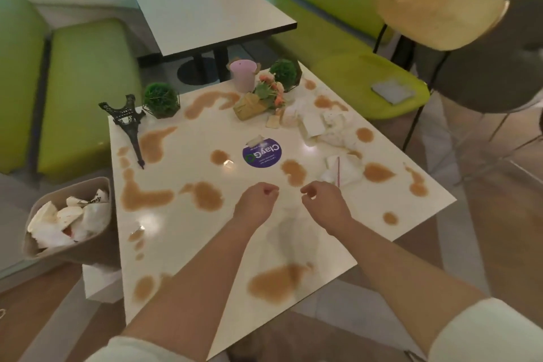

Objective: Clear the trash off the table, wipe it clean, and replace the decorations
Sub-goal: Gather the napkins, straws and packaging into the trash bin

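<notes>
Both hands hover over the worktop [182,214] centre, fingers curled and holding nothing. The nearest trash, a crumpled napkin [345,169] with a straw [338,170] lying near-to-far, sits just beyond the right hand [323,203], toward the right edge; the left hand [257,200] is farther

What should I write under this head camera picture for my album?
Two hands hover over a coffee-stained table still littered with napkins.

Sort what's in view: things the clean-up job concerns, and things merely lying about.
Job: crumpled napkins, straw, brown spills, tower model, flower bundle, bin.
Lying about: grey pad on green bench, far table, wooden chair.
</notes>
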